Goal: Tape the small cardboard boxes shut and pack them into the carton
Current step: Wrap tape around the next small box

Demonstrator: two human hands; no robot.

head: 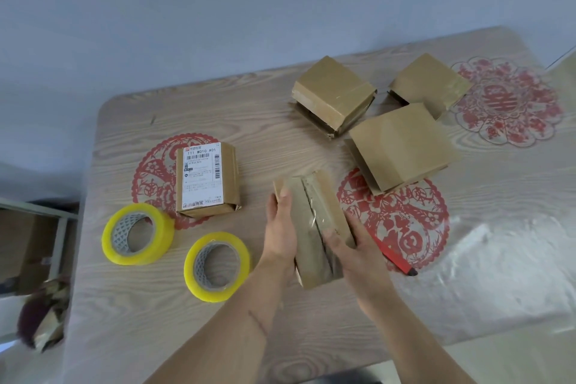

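Two hands hold one small brown cardboard box (313, 227) near the front middle of the wood-grain table (280, 128). The left hand (280, 231) lies along the box's left side with its fingers curled over the far corner; the right hand (352, 246) grips the near right side, thumb on top beside the open centre seam, where a shred of clear tape glints.

Left of it lies another small cardboard box with a white printed shipping label (205, 179), and nearer the front sit two rolls of yellow-tinted clear packing tape (138, 234) (217, 265), flat, well apart from each other.

Three more plain brown cardboard boxes (335, 93) (428, 82) (402, 146) stand at the far right, close together. A red pen-like tool with a dark tip (397, 257) lies just right of the right hand, across a red paper-cut decoration (405, 218).
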